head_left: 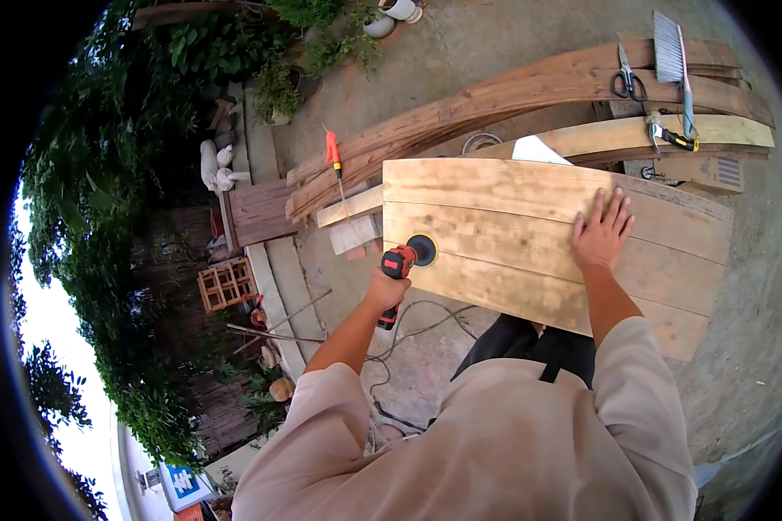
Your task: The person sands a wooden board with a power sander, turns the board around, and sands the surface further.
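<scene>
My left hand (386,291) is wrapped round the grip of a red and black cordless drill (398,262). On the drill's front sits a round black sanding disc (424,250) with a yellow rim, at the left part of a wooden panel (504,227) made of several boards. Whether the disc presses on the wood or hovers just over it, I cannot tell. My right hand (603,230) lies flat on the panel's right half, fingers spread. Left of that hand the wood is pale yellow; right of it, greyer and duller.
Long planks (460,108) lie behind the panel, with scissors (627,76), a brush (672,61) and a yellow-black cutter (673,137) on them. A red-handled screwdriver (333,152) rests farther left. A cable (417,326) trails over the concrete ground, and a wooden crate (227,284) stands left.
</scene>
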A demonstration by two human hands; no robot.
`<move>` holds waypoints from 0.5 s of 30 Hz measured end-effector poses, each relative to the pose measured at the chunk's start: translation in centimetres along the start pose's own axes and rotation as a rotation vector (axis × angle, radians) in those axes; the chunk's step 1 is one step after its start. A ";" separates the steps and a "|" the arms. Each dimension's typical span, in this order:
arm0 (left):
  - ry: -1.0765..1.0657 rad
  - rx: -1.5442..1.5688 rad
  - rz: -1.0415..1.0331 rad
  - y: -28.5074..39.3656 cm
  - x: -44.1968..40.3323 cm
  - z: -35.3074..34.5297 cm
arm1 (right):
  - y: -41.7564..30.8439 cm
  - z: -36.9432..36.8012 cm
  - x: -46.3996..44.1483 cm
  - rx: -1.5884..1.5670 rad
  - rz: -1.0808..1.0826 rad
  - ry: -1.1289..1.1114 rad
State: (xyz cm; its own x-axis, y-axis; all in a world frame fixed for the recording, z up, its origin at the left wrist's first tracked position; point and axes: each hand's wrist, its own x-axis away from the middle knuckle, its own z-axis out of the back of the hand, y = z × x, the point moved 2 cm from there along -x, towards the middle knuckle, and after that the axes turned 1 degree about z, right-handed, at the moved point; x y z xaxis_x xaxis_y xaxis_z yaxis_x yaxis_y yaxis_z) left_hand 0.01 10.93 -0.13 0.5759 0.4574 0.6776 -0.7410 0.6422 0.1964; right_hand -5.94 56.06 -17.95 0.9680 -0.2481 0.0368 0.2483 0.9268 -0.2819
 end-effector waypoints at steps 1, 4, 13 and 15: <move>0.000 0.014 0.021 0.0 0.0 0.2 | 0.0 -0.1 0.0 -0.009 0.004 0.016; -0.026 -0.018 0.026 2.0 1.7 -1.5 | -0.1 -0.1 0.1 -0.022 0.004 0.027; 0.031 -0.132 -0.013 -0.7 -0.8 -0.1 | 0.0 -0.1 0.0 -0.039 0.016 0.053; 0.021 -0.168 -0.001 0.0 0.5 -0.5 | 0.0 0.1 0.1 -0.042 0.017 0.060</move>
State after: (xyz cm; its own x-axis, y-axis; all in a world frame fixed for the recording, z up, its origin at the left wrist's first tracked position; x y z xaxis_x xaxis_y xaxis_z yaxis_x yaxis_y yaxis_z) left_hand 0.48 11.50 -0.10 0.5849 0.4686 0.6620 -0.6732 0.7357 0.0741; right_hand -5.83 56.02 -17.87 0.9679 -0.2501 -0.0253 0.2289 0.9186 -0.3220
